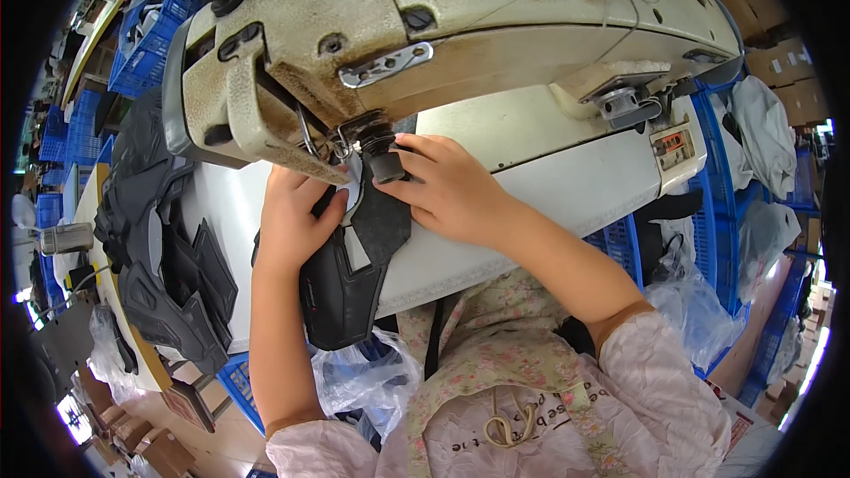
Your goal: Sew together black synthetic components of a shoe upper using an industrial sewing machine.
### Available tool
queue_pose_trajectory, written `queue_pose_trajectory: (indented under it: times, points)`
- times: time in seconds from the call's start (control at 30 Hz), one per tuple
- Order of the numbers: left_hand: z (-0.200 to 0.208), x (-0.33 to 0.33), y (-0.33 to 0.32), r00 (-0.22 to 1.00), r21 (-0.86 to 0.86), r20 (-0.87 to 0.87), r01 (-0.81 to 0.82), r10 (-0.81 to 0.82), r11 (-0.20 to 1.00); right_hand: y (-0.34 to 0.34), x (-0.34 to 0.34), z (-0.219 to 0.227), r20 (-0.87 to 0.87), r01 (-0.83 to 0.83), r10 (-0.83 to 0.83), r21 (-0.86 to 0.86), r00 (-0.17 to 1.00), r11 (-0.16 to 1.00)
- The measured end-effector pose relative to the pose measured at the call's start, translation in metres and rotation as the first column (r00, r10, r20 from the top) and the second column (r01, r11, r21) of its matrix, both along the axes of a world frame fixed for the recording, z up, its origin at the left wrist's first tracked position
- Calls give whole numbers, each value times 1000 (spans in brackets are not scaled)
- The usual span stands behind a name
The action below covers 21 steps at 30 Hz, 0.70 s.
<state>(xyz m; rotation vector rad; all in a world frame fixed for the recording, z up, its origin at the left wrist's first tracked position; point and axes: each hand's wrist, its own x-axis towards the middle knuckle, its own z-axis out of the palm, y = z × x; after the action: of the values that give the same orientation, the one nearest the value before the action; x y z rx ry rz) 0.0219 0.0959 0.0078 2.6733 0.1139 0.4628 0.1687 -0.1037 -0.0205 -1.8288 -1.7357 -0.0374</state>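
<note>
A cream industrial sewing machine (pixel 496 53) reaches across above both hands. Under its needle area lies a black stitched panel (pixel 342 296) with a whitish cut-out; its lower end hangs over the table's front edge. My left hand (pixel 297 217) curls round the panel's left side, thumb bent over it, fingertips partly hidden by the machine head. On the panel's right side, beside the dark cylindrical part (pixel 382 159) below the needle bar, my right hand (pixel 456 190) rests with its fingers stretched and apart. The needle tip itself is hidden.
To the left, a heap of similar black panels (pixel 168 283) lies on the white table (pixel 522 239). Blue crates (pixel 155 31) stand at the far left, with more blue crates (pixel 713 204) at the right. Clear plastic bags (pixel 367 376) sit below the table edge.
</note>
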Motion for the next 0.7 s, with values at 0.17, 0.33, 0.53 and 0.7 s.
queue_pose_trajectory:
  times: [0.17,0.33,0.53,0.7]
  points:
    - [-2,2,12,999,-33,4,48,-48,998,1,-13,8,65,52,-51,-25,997,998]
    - [-2,-1,20,996,-50,-24,86,-87,995,6,-23,12,88,81,-78,-37,993,996]
    - [5,-4,13,1000,183,1,25,-25,983,9,-21,10,57,98,-95,-43,994,994]
    - [-7,-9,18,999,45,-46,-15,17,999,11,-23,11,4,53,-53,-60,999,997]
